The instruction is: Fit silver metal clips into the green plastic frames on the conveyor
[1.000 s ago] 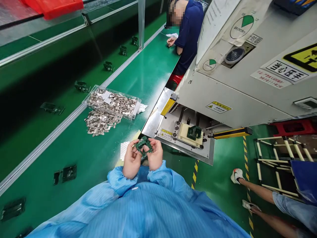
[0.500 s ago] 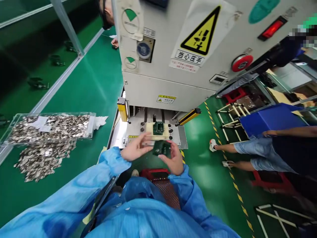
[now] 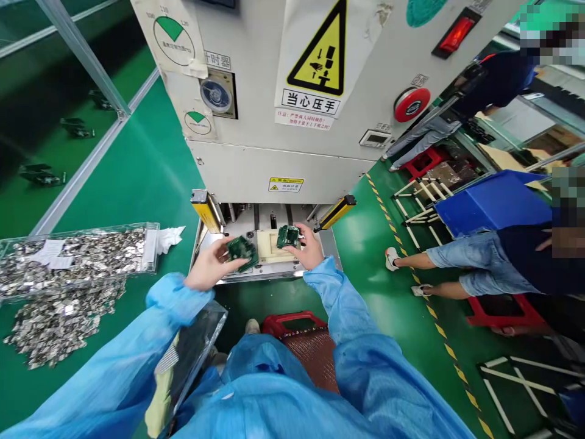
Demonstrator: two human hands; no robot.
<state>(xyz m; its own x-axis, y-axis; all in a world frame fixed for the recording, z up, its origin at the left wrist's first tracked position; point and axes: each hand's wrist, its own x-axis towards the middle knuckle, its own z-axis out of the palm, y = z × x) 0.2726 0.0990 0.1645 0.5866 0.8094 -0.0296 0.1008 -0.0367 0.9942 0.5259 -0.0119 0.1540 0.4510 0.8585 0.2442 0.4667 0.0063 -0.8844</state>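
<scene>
My left hand (image 3: pixel 206 266) is closed on a dark green moulded plastic part (image 3: pixel 243 253), held tilted at the left side of the cream fixture block (image 3: pixel 264 247). With its thumb and fingers, my right hand (image 3: pixel 311 249) grips a second dark green part (image 3: pixel 287 236) over the fixture's right side. A recess in the block shows between the two parts. Whether the second part still touches the block, I cannot tell. The block sits on the metal bed of a grey press machine (image 3: pixel 247 164).
Yellow sensor posts (image 3: pixel 208 211) flank the press opening. A clear tray (image 3: pixel 150 250) of small metal pieces lies at the left, beside a loose heap (image 3: pixel 64 323). A red stool (image 3: pixel 292 320) stands below. At the right are a blue bin (image 3: pixel 493 201) and other people.
The part from my right hand appears to be in my left hand now. My right hand has moved forward and taken hold of the part on the fixture. The view has shifted.
</scene>
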